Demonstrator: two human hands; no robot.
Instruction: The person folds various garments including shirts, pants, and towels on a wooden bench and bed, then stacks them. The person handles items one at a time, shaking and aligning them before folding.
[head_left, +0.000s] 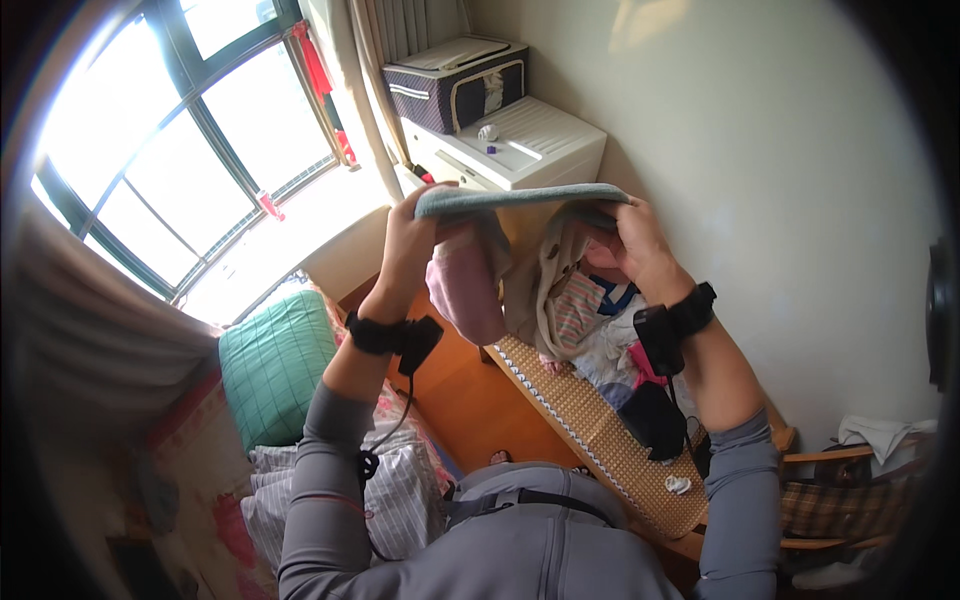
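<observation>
A garment (525, 198) with a grey-green edge is stretched between my two hands at chest height or above. Its light beige part with buttons hangs down on the right, and a pinkish sleeve-like part hangs on the left. My left hand (416, 225) grips the left end of the edge, its fingers partly hidden by cloth. My right hand (636, 236) grips the right end. Behind and below the garment, a heap of clothes (611, 352) lies on a woven mat (555, 390), with striped, white, pink and dark pieces. A black device is strapped to each wrist.
A white drawer unit (555, 142) by the wall bears a dark fabric storage box (457, 90). To the left are a green pillow (277, 367), striped bedding (405, 480) and a window (187, 150). A wooden chair (832, 454) with cloths stands at the right.
</observation>
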